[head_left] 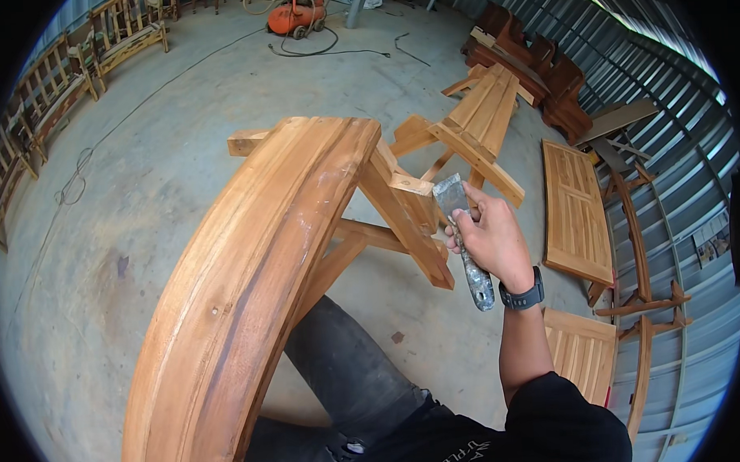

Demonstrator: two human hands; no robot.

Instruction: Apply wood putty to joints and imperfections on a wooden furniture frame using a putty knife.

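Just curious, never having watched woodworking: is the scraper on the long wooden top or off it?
Off it: the right hand holds the scraper out to the wooden top's right, with a visible gap between.

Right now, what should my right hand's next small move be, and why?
Probably bring the scraper left over the wooden top: the right hand holds it clear of that surface, and pale marks show near the top's right edge.

Black shirt [540, 433] — pale lettering [467, 456] on front, slanted, in two lines, partly cut off. Sheet [713, 239] by metal wall [709, 309] — print too small to read.
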